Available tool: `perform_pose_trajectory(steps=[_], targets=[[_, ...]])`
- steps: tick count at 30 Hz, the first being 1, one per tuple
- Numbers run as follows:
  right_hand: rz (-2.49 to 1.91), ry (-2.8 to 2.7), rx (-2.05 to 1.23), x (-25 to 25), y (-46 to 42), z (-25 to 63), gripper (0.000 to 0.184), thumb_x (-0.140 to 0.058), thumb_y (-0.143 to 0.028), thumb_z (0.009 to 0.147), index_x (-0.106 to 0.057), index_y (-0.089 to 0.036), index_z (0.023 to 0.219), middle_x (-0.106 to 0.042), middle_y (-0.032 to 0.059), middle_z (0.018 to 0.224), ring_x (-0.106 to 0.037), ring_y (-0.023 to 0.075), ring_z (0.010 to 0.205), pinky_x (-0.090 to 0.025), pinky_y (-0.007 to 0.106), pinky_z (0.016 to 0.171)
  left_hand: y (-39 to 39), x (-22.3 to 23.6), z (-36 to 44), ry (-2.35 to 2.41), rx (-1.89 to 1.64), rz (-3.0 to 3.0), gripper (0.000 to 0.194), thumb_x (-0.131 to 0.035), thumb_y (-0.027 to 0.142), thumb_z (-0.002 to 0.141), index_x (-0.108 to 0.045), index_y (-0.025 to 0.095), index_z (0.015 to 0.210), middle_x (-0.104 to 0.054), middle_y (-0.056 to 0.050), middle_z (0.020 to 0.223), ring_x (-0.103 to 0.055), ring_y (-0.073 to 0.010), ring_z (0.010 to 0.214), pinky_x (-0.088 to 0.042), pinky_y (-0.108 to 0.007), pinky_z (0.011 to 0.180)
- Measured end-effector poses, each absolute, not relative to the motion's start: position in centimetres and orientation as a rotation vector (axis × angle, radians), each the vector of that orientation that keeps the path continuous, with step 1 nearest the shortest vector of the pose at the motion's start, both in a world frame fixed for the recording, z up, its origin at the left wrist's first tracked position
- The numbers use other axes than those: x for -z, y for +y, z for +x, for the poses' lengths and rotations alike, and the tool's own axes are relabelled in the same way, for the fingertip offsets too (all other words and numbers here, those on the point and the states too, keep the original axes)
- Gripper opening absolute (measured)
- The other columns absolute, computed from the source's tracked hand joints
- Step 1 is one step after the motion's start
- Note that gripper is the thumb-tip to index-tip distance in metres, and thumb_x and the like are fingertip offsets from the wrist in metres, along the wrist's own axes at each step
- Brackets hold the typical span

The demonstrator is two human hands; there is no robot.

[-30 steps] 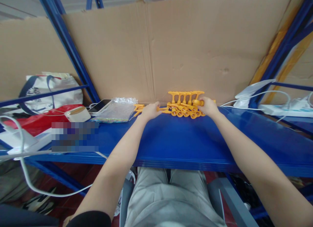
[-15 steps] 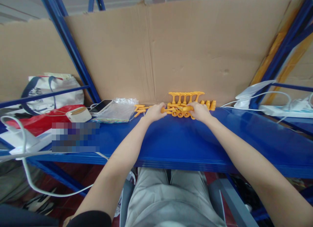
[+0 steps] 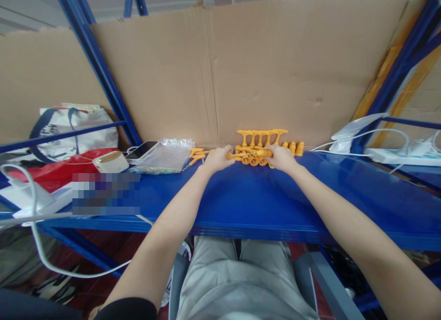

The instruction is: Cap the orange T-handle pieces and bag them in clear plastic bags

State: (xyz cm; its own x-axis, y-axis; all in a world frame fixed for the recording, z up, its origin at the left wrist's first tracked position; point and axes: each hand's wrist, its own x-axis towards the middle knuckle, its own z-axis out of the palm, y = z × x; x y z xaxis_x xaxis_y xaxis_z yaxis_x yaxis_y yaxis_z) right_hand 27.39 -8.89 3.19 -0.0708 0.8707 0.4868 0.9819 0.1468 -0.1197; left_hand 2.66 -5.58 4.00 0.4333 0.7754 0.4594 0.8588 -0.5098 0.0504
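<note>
At the back of the blue shelf, my left hand [image 3: 217,159] is closed, thumb and fingers pinching the end of an orange-yellow plastic piece. My right hand [image 3: 283,158] closes on a curved orange-yellow plastic piece [image 3: 263,153] from its right side. Between the hands lie several round orange-yellow parts [image 3: 254,162] with hollow ends. Behind them stands a row of orange-yellow T-shaped pieces [image 3: 261,136] against the cardboard. Several short orange-yellow stubs [image 3: 299,148] are just beyond my right hand. Branching orange-yellow pieces [image 3: 198,154] lie left of my left hand. My fingers partly hide the held pieces.
A cardboard panel [image 3: 275,63] backs the blue shelf [image 3: 255,200]. To the left are a clear plastic packet [image 3: 165,155], a phone [image 3: 143,150], a red bag [image 3: 69,166] and a white tote [image 3: 93,127]. White cables and a power strip [image 3: 403,157] sit at right.
</note>
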Motion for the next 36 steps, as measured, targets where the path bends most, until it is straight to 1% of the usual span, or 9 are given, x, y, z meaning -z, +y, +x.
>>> perform_pose_trajectory(steps=[4,10,15,20,25,27,30,34,36], targets=[[-1.696,-2.057,0.406,-3.1,-9.3,26.3,0.038,-0.057,-0.024,0.086,-0.066,-0.023,0.123,-0.068,0.0100,0.123,-0.064,0.0297,0.108,-0.049,0.043,0.089,-6.1,-4.2,3.1,-1.397,0.671,-2.509,0.030,-0.062,0.031,0.081,-0.062,0.020,0.109,-0.073,-0.007,0.096,-0.069,-0.0252,0.091,-0.047,-0.028,0.072],[-1.613,-2.158,0.529,-3.7,-10.5,25.1,0.042,-0.049,-0.022,0.091,-0.062,-0.017,0.130,-0.066,0.0169,0.119,-0.063,0.0320,0.105,-0.045,0.046,0.087,-6.5,-4.3,3.6,-1.286,0.743,-2.546,0.026,-0.061,0.029,0.081,-0.065,0.018,0.104,-0.073,-0.008,0.095,-0.068,-0.0237,0.090,-0.047,-0.028,0.072],[-1.558,-2.202,0.592,-3.8,-10.5,25.4,0.040,-0.047,-0.021,0.092,-0.062,-0.020,0.129,-0.065,0.0150,0.113,-0.062,0.0293,0.100,-0.042,0.041,0.084,-6.0,-4.0,3.4,-1.249,0.797,-2.564,0.022,-0.060,0.025,0.079,-0.067,0.018,0.098,-0.073,-0.006,0.091,-0.068,-0.0212,0.085,-0.046,-0.027,0.071],[-1.485,-2.225,0.517,-3.5,-10.0,25.8,0.040,-0.046,-0.026,0.094,-0.060,-0.019,0.131,-0.064,0.0148,0.114,-0.061,0.0291,0.101,-0.045,0.040,0.085,-5.6,-3.8,3.2,-1.255,0.839,-2.572,0.020,-0.060,0.026,0.079,-0.067,0.019,0.096,-0.073,-0.004,0.086,-0.067,-0.0198,0.080,-0.045,-0.027,0.069],[-1.305,-2.172,0.297,-3.6,-9.4,26.3,0.045,-0.051,-0.030,0.092,-0.054,-0.017,0.136,-0.062,0.0156,0.124,-0.061,0.0288,0.110,-0.047,0.044,0.094,-5.5,-3.8,3.0,-1.304,0.840,-2.550,0.024,-0.059,0.024,0.079,-0.066,0.020,0.102,-0.072,-0.005,0.092,-0.067,-0.0210,0.084,-0.046,-0.028,0.070],[-1.277,-2.124,0.166,-3.8,-9.1,26.6,0.046,-0.054,-0.031,0.090,-0.053,-0.017,0.134,-0.065,0.0146,0.120,-0.064,0.0273,0.103,-0.050,0.044,0.091,-5.4,-3.8,2.9,-1.298,0.830,-2.537,0.026,-0.060,0.024,0.079,-0.066,0.021,0.103,-0.072,-0.005,0.095,-0.066,-0.0215,0.087,-0.046,-0.028,0.072],[-1.305,-2.051,-0.031,-3.7,-8.9,27.0,0.043,-0.058,-0.035,0.089,-0.055,-0.015,0.126,-0.069,0.0117,0.105,-0.067,0.0225,0.081,-0.054,0.039,0.077,-5.4,-3.8,3.0,-1.271,0.815,-2.522,0.025,-0.060,0.024,0.080,-0.065,0.021,0.103,-0.071,-0.006,0.098,-0.066,-0.0219,0.091,-0.047,-0.028,0.075],[-1.287,-1.932,-0.258,-3.4,-8.6,27.0,0.034,-0.060,-0.037,0.088,-0.059,-0.015,0.114,-0.070,0.0082,0.097,-0.066,0.0172,0.067,-0.055,0.033,0.065,-5.5,-3.9,2.9,-1.257,0.818,-2.505,0.026,-0.060,0.024,0.081,-0.065,0.019,0.106,-0.069,-0.008,0.100,-0.065,-0.0225,0.093,-0.047,-0.029,0.077],[-1.287,-1.890,-0.372,-3.3,-8.4,26.9,0.028,-0.058,-0.039,0.090,-0.061,-0.017,0.107,-0.070,0.0048,0.085,-0.064,0.0152,0.059,-0.055,0.031,0.061,-5.5,-3.9,2.9,-1.256,0.833,-2.505,0.027,-0.060,0.024,0.082,-0.064,0.019,0.107,-0.069,-0.009,0.101,-0.065,-0.0232,0.095,-0.048,-0.030,0.078]])
